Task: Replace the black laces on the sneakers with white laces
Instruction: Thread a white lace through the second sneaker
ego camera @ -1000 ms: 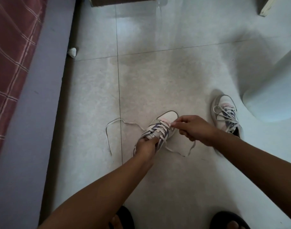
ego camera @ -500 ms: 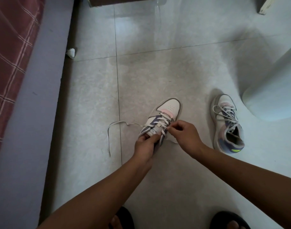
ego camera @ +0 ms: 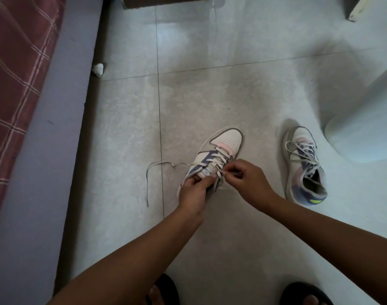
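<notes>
Head view, looking down at a tiled floor (ego camera: pixel 232 84).

Item 1: sneaker (ego camera: pixel 216 155), white with purple and pink panels, toe pointing away, standing on the floor at centre. White lace (ego camera: pixel 221 159) crossed through its eyelets; one loose end trails left over the floor in a loop and ends near a tile joint.

Item 2: left hand (ego camera: pixel 193 190), closed around the sneaker's collar and tongue, thumb on the tongue label, holding the shoe.

Item 3: right hand (ego camera: pixel 243 179), fingertips pinched on the lace at the sneaker's right-hand eyelets, rest of the fingers curled in.

Item 4: second sneaker (ego camera: pixel 304 166), same colours, well apart to the right, already laced in white, lying with its opening toward the person, a yellow-green mark at the heel.

Item 5: bed frame (ego camera: pixel 45 150), grey-purple, along the left edge, with red checked bedding (ego camera: pixel 14 73) above it.

Item 6: white scrap (ego camera: pixel 98 69) on the floor beside the frame.

Item 7: pale rounded object (ego camera: pixel 368 119) at the right edge, kind cannot be told.

Item 8: two dark slippers, one (ego camera: pixel 168 289) and another (ego camera: pixel 302 293), at the bottom edge.
</notes>
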`<action>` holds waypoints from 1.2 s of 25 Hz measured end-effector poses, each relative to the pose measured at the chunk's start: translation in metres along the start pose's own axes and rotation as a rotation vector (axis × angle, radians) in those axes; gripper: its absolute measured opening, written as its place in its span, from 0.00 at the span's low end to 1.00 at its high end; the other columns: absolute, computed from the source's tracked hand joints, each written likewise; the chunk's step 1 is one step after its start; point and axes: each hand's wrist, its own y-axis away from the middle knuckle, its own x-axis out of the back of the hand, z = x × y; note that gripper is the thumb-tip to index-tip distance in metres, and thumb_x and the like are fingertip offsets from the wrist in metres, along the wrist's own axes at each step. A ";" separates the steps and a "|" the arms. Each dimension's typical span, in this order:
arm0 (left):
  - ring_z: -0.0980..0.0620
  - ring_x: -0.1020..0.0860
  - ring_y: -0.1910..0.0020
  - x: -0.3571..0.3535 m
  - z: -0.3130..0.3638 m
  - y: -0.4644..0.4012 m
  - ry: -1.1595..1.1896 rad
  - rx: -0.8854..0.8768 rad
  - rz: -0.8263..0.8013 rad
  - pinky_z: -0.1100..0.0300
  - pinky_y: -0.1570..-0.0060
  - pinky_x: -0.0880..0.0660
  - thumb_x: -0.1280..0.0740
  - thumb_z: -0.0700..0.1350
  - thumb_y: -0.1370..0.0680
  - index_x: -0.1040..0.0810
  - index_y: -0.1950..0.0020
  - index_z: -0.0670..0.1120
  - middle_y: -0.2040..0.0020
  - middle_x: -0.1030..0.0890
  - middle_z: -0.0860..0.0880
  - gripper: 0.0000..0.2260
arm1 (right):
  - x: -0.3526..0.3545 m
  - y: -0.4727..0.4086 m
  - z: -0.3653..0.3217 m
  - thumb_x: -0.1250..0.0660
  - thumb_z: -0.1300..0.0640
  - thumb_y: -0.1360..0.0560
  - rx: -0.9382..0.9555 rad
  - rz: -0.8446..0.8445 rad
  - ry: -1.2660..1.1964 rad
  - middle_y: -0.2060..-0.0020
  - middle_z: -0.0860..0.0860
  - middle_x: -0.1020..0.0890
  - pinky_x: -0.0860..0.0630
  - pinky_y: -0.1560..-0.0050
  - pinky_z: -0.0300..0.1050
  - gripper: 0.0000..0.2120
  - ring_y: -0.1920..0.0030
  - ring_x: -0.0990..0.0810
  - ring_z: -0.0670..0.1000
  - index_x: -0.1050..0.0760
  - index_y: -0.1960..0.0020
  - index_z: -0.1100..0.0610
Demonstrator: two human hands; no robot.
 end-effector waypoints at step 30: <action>0.53 0.19 0.57 0.006 0.002 0.016 -0.377 -0.070 -0.031 0.61 0.54 0.21 0.29 0.36 0.28 0.20 0.57 0.50 0.57 0.17 0.51 0.09 | 0.028 -0.033 -0.002 0.25 0.58 0.32 0.533 -0.323 0.621 0.55 0.55 0.18 0.26 0.56 0.53 0.11 0.53 0.23 0.59 0.18 0.51 0.57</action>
